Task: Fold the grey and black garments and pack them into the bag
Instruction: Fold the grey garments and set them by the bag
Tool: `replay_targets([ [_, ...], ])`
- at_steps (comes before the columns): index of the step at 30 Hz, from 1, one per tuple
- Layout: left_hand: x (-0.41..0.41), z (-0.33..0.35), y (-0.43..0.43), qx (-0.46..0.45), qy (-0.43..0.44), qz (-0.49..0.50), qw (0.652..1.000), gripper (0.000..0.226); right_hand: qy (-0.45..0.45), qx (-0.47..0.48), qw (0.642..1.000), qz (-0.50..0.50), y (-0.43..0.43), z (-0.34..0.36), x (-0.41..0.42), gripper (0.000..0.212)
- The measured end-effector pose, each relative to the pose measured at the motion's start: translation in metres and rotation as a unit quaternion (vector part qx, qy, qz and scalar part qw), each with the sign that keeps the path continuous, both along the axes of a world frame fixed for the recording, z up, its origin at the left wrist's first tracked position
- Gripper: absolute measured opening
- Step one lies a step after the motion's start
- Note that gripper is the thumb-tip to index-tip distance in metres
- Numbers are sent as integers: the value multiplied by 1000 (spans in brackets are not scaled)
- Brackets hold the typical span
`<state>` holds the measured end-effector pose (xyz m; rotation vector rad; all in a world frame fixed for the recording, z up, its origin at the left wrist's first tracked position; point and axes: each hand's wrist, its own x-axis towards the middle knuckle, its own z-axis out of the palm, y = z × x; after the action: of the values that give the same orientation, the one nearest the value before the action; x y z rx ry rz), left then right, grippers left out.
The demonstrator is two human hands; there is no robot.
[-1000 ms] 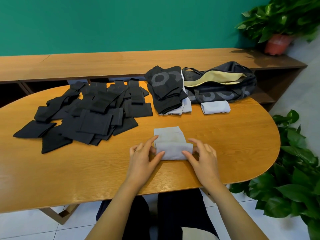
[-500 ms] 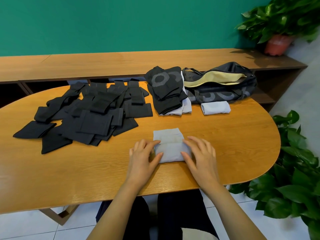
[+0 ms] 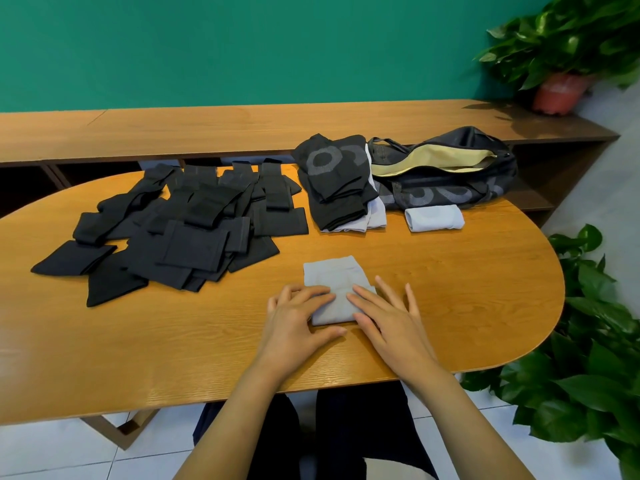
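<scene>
the grey garment [image 3: 332,277], partly folded over, lies flat at the near middle of the wooden table [image 3: 467,292]. the left hand [image 3: 294,320] and right hand [image 3: 391,320] press on it with straight, spread fingers, gripping nothing. farther back are a heap of black garments [image 3: 194,240], a folded stack [image 3: 336,181], a rolled grey piece [image 3: 434,218] and the open bag [image 3: 450,194].

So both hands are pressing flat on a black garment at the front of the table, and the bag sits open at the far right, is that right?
Not quite: the head view shows the garment under the left hand and right hand is grey, not black. The rest holds: they press flat on it, and the bag sits open at the far right.
</scene>
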<state>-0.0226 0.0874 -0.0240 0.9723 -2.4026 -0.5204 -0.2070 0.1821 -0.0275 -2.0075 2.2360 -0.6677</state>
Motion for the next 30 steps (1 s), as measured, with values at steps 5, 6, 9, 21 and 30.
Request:
replay_targets([
  [5,0,-2,-1,-15,17,5,1000,51,-20,-20,1000,-5,2,0,0,65],
  [6,0,-2,-1,-13,21,6,1000,52,-24,-29,999,-9,2,0,0,67],
  [9,-1,-2,-2,-6,23,8,1000,56,-14,-43,999,-25,3,1,-1,65],
  [21,0,-4,2,0,56,28,998,43,-159,-79,980,-90,6,11,-3,31],
  [30,2,4,15,39,85,176,980,54,-173,-69,970,-155,-3,26,10,38],
])
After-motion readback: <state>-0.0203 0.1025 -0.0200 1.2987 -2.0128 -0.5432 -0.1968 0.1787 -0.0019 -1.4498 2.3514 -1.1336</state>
